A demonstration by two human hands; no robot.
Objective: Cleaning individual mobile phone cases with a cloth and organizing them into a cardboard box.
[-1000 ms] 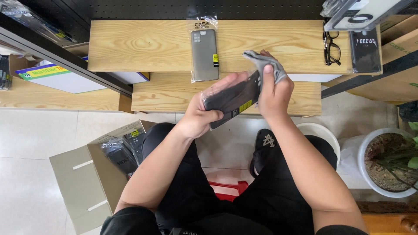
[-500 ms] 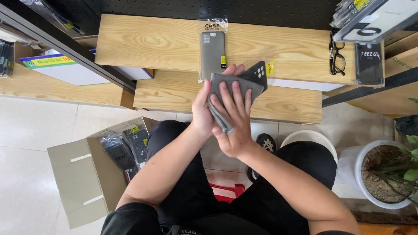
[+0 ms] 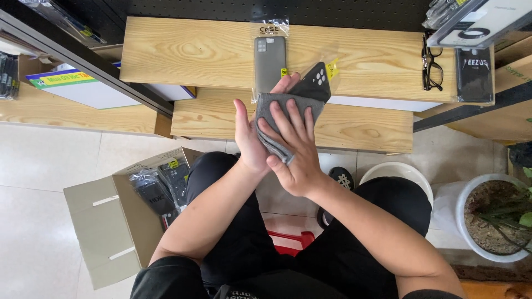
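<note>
A black phone case in a clear plastic sleeve (image 3: 317,82) lies on the left hand (image 3: 250,138), above the light wooden shelf (image 3: 360,127) — long axis slanting up to the right, camera cutout uppermost. The right hand (image 3: 292,149), fingers spread flat, presses a grey cloth (image 3: 277,119) over it — its lower half hidden.

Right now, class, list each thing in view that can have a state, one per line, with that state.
Cardboard box: open, flaps out, bagged cases inside.
Black phone case: bagged, held in the left hand.
Grey cloth: pressed on it by the right hand.
Grey phone case: bagged, lying flat.
Glasses: folded.
</note>
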